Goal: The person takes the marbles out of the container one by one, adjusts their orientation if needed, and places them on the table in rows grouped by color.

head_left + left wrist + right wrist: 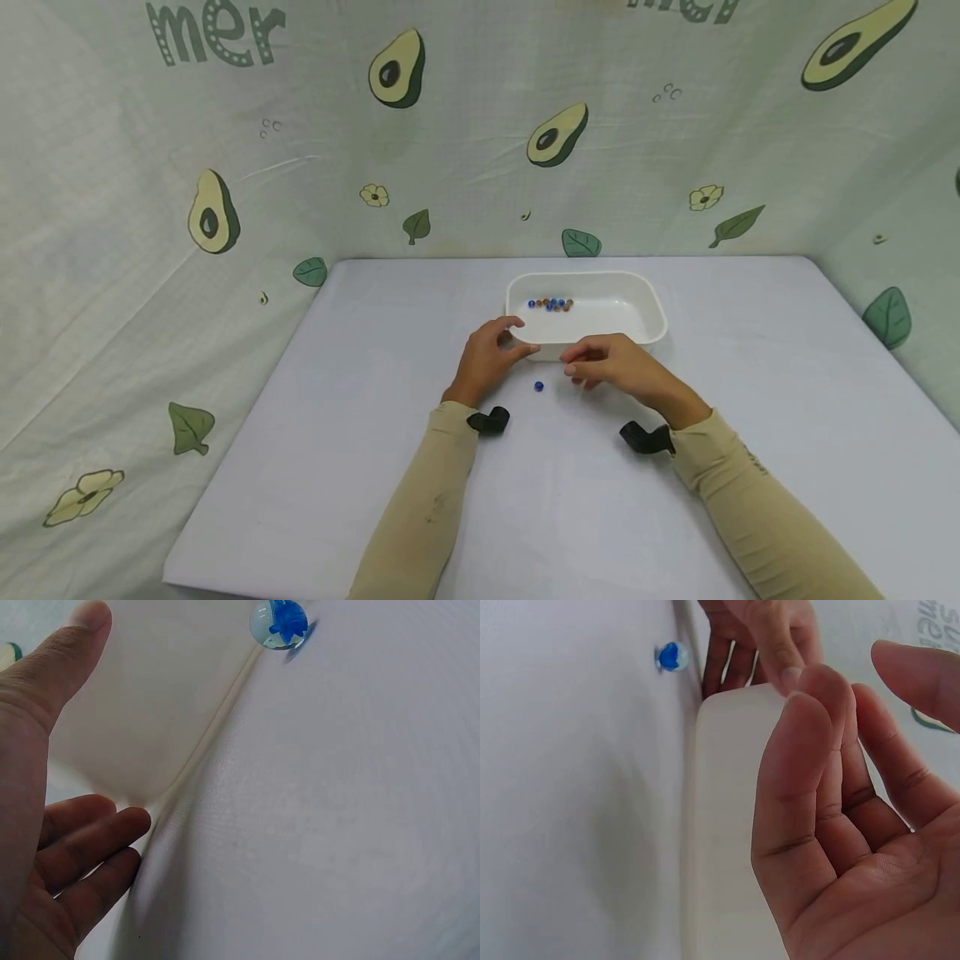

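A white plastic tub [645, 321] stands on the table and holds several small coloured marbles [550, 304] along its far wall. One blue marble [538, 386] lies loose on the table just in front of the tub, between my hands; it also shows as the marble [279, 622] and the marble [672, 656] in the wrist views. My left hand [525, 337] grips the tub's near left corner, thumb over the rim, fingers [97, 840] against the tub wall [165, 697]. My right hand [573, 362] hovers by the near wall [727, 825], fingers [802, 787] loosely curled, holding nothing.
The table [375, 400] has a pale lilac cover. Cloth walls printed with avocados [213, 212] enclose it at the back and on both sides. A black wrist strap [489, 419] sits on each sleeve.
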Demonstrator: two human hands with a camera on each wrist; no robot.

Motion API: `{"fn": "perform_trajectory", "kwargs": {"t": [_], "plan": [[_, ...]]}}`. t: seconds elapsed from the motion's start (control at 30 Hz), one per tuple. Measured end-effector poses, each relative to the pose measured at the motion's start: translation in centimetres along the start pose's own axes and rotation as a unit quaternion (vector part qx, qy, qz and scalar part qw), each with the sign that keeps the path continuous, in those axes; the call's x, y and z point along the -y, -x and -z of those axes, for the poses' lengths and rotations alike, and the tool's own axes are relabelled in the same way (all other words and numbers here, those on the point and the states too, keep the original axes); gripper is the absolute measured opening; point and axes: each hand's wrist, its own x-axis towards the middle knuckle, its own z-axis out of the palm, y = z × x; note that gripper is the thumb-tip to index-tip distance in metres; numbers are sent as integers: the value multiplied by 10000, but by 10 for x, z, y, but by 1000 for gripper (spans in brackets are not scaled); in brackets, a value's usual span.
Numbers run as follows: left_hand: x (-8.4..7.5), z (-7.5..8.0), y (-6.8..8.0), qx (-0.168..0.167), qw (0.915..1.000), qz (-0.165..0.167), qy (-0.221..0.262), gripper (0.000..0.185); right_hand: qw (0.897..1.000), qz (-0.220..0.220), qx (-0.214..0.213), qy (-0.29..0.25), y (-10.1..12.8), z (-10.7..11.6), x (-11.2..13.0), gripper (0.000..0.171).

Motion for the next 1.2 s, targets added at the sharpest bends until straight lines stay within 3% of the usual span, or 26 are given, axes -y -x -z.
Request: {"fn": "perform_trajectory", "kwargs": {"t": [0.2,0.53,0.73,1.2], "plan": [[0,0,0,1,10000,22,30,50,9998,143,98,-83,2,7,6,41],[0,1,0,30,9999,108,51,52,9984,372,-431,22,2,30,12,39],[1,2,1,25,9999,75,102,52,9972,303,-683,-96,-2,42,14,34],[0,3,1,46,9998,119,137,52,9954,-47,-879,-365,-19,60,19,40]]}}
